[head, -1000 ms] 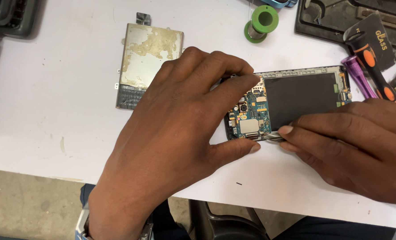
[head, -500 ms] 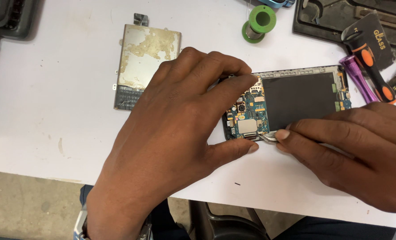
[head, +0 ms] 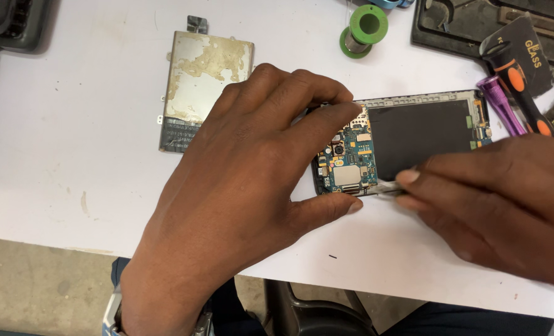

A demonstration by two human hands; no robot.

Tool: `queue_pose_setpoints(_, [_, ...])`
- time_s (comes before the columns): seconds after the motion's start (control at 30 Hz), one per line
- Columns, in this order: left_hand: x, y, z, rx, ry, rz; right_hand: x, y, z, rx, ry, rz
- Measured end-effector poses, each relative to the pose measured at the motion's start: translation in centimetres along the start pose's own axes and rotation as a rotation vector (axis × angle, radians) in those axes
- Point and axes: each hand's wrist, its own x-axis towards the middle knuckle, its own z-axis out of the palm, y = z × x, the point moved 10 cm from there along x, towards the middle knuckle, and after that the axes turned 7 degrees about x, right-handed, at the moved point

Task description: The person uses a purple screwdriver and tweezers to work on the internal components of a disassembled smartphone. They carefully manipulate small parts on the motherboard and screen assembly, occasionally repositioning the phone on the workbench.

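Note:
An opened phone lies on the white table, its blue circuit board bare at the left end and a dark panel at the right. My left hand clamps the phone's left end, fingers on the far edge and thumb on the near edge. My right hand pinches thin metal tweezers, whose tips touch the near edge of the circuit board.
A metal phone back plate with yellowed glue lies at the back left. A green solder spool stands at the back. An orange-and-black screwdriver, a purple tool and a dark tray sit at the right.
My right hand has shifted slightly along the phone's near edge with the tweezers. My left hand keeps its hold on the phone.

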Motion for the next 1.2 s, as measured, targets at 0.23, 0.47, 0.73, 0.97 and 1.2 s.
queue_pose_setpoints(0.23, [0.0, 0.0, 0.1, -0.001, -0.002, 0.001, -0.2, 0.7, 0.3, -0.043, -0.004, 0.01])
queue_pose_setpoints(0.47, [0.1, 0.1, -0.1, 0.007, 0.013, 0.019, -1.7, 5.1, 3.9, -0.033, -0.348, 0.461])
queue_pose_setpoints(0.73, [0.0, 0.1, -0.1, -0.005, 0.012, 0.031, 0.8, 0.8, 0.4, 0.022, 0.027, 0.006])
queue_pose_setpoints(0.97, [0.2, -0.3, 0.0, -0.007, -0.003, 0.018, 0.3, 1.9, 0.2, -0.022, 0.138, 0.106])
queue_pose_setpoints(1.2, [0.2, -1.0, -0.3, -0.044, 0.054, 0.014, 0.1, 3.6, 0.8, 0.094, 0.156, 0.136])
